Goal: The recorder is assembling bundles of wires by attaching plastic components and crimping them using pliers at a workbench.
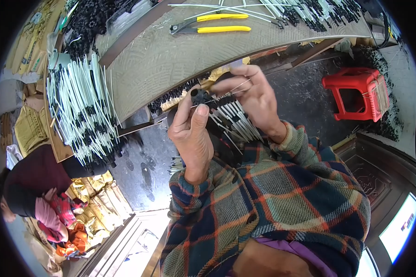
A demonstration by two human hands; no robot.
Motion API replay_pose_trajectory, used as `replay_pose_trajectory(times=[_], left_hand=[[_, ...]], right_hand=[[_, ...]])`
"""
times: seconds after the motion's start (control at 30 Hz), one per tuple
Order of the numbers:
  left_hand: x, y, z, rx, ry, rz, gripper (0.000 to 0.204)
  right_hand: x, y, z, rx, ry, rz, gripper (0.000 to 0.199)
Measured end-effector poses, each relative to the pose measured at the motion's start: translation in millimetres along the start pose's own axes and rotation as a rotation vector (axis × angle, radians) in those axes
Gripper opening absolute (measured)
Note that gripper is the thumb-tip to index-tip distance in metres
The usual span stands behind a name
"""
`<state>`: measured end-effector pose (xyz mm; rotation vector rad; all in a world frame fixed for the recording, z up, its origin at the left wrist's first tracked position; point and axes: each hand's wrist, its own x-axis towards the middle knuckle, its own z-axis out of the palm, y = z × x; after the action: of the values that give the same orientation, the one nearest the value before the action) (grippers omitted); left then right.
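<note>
My left hand [192, 134] pinches a round black plastic hub [199, 95] between thumb and fingers, its hollow end facing up. Close beside it, my right hand [260, 99] is partly blurred, its fingers curled round a thin wire [241, 86] that runs toward the hub. Under both hands a bundle of white rods with black fittings [238, 121] lies over my lap. Whether these rods join the hub is hidden behind my fingers.
Ahead is a curved worktop [166, 60] with yellow-handled pliers [212, 30] and more rods [309, 11]. A rod pile [85, 111] hangs over its left side. A red stool [356, 92] stands right. Another person [37, 184] sits lower left by golden packages [101, 198].
</note>
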<state>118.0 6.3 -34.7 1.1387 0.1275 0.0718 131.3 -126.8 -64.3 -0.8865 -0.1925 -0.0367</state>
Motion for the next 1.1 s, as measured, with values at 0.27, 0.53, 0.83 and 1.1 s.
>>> replay_pose_trajectory(times=[0.27, 0.53, 0.83, 1.1], left_hand=[[-2.7, -0.3, -6.2, 0.136, -0.031, 0.083, 0.037], [-7.6, 1.4, -1.0, 0.259, -0.051, 0.197, 0.034], [-12.7, 8.2, -9.7, 0.072, -0.077, 0.001, 0.038], [-7.4, 15.4, -19.5, -0.092, -0.226, -0.179, 0.044]], right_hand=[[1.7, -5.5, 4.6, -0.274, -0.177, 0.122, 0.031], [3.6, -8.4, 3.8, -0.388, -0.274, -0.086, 0.030], [-4.4, -18.2, 1.4, -0.349, -0.230, 0.264, 0.019], [-0.8, -21.5, 2.3, -0.256, -0.250, 0.338, 0.012]])
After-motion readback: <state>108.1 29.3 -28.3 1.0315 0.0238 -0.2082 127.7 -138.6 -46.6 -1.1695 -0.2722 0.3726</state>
